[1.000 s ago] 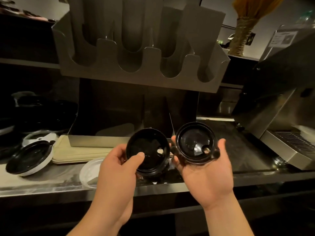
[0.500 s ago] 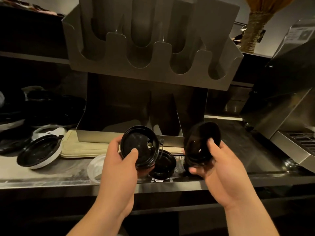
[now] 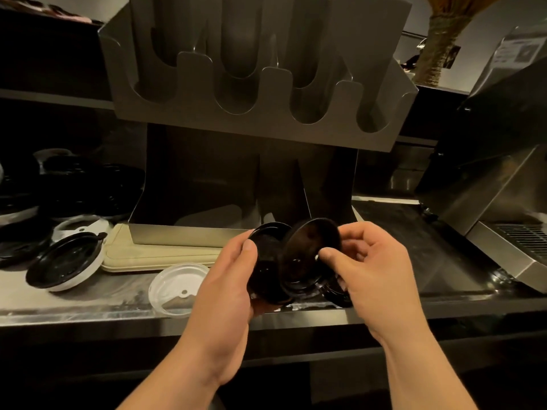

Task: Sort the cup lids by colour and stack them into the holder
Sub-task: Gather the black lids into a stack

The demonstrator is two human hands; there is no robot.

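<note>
My left hand (image 3: 225, 288) grips a black lid (image 3: 265, 255) by its edge, low in the middle of the view. My right hand (image 3: 373, 273) holds a second black lid (image 3: 307, 253), tilted and overlapping the first one. Another black lid (image 3: 337, 294) lies on the counter under my right hand, mostly hidden. A clear lid (image 3: 177, 285) rests on the counter left of my left hand. Further left, a black lid (image 3: 63, 258) sits on a white one. Above, the grey holder (image 3: 254, 113) shows several empty U-shaped slots.
A pile of dark lids (image 3: 74, 190) fills the far left of the steel counter (image 3: 88, 303). A beige tray (image 3: 142, 255) lies under the holder's base. A steel machine (image 3: 497, 196) with a drip grille stands at the right.
My two hands have come together, so the lid in my right hand now overlaps the one in my left. The view has moved closer to the holder.
</note>
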